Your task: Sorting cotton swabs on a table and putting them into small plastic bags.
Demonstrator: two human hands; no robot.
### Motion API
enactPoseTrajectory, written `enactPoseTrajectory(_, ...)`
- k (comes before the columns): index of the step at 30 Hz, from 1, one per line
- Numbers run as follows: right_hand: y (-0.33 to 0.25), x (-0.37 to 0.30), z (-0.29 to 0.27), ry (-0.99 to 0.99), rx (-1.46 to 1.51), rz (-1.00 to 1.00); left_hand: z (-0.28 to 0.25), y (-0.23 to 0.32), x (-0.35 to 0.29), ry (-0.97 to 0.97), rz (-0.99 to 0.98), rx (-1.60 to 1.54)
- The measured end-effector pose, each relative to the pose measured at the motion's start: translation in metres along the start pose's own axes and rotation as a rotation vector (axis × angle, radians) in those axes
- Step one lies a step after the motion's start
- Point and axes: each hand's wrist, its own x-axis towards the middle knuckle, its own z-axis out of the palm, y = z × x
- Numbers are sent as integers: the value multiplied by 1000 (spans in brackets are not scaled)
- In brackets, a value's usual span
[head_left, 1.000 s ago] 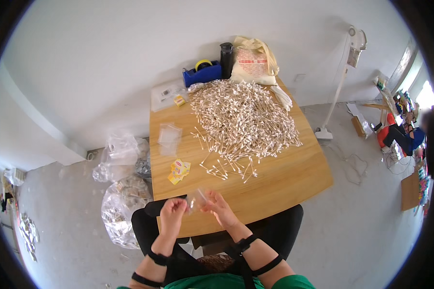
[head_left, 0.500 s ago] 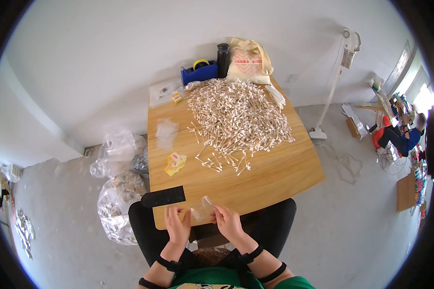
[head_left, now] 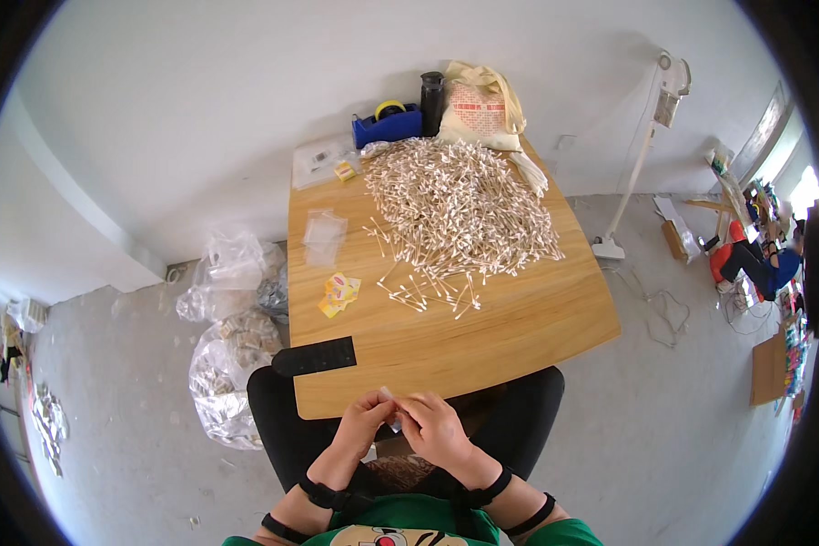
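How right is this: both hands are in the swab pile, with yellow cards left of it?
No: the head view shows the left hand and right hand close together at the near edge of the table, not in the swab pile. The yellow cards are left of it.

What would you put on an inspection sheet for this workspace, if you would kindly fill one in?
Surface: wooden table; black flat strip overhangs its left edge.
Things: cotton swabs heaped, some loose in front; yellow cards and clear bags at left.
Clutter: blue tape dispenser, black bottle and cloth bag at the far edge.
Hands: left hand and right hand close together, fingers pinching a clear plastic piece, partly hidden.
Cables: pale cable looped on the floor, right.
Surroundings: wall behind; clear plastic sack on floor, left; another person, far right.
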Motion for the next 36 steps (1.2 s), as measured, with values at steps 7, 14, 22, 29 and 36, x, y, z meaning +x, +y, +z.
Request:
enactPoseTrajectory(7,1,-10,-1,41,-18,54,18,12,-8,-67,355,494)
enactPoseTrajectory(14,6,-17,-1,-43,-19,152,17,14,-16,2,488,782)
enactPoseTrajectory(22,8,-8,-7,41,-127,55,27,12,-19,56,580,892)
enactPoseTrajectory(29,19,-14,-8,-109,-121,96,33,23,-26,-142,724,1012)
enactPoseTrajectory(36,7,-4,-11,-112,272,524,32,53,-35,39,945,1221)
